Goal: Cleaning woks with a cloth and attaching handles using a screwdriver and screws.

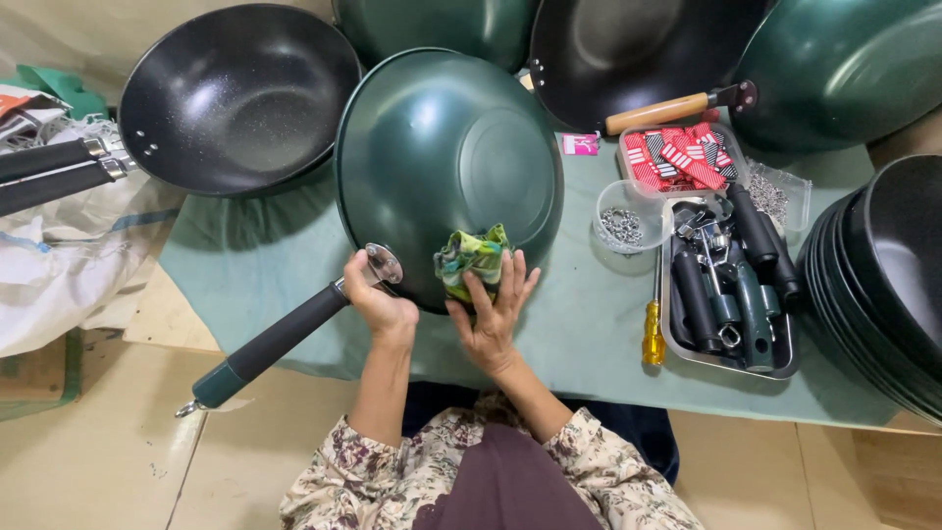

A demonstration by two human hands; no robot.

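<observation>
A dark green wok (442, 157) stands tilted on its edge, its outer bottom facing me. My left hand (378, 299) grips the wok where its black and green handle (270, 344) joins the metal bracket. My right hand (494, 309) presses a crumpled green and yellow cloth (473, 257) against the wok's lower outer wall, fingers spread over the cloth.
A black wok (235, 98) lies at the left, more woks at the back and a stack of black ones (883, 285) at the right. A metal tray (780, 368) holds handles and tools; beside it are a yellow screwdriver (654, 329), a small cup of metal parts (622, 224) and a box of red tags (677, 157). Green table cover (245, 265).
</observation>
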